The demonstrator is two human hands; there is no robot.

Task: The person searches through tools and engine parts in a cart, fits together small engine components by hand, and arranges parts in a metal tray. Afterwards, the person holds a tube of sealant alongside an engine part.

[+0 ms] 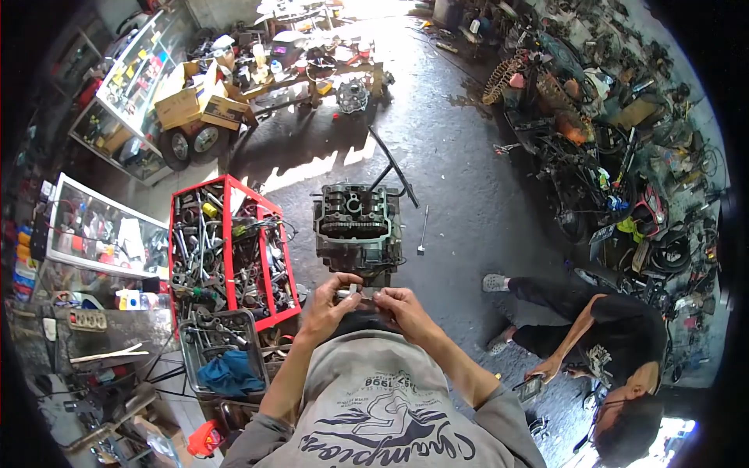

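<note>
Workshop floor (460,234), dark and worn. Small pale piece (349,292), pinched between thumb and fingers of the left hand (321,313), its long axis too small to judge; right hand (404,309) just beside it, fingers curled, contents indiscernible. Far of both: engine block (355,229), opened top upward; left: red tool rack (228,242).

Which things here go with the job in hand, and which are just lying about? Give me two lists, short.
Likely the job:
- small part in the left hand, too small to identify
- engine just ahead of the hands

Likely just lying about:
- blue cloth
- cardboard box
- coil spring
</note>
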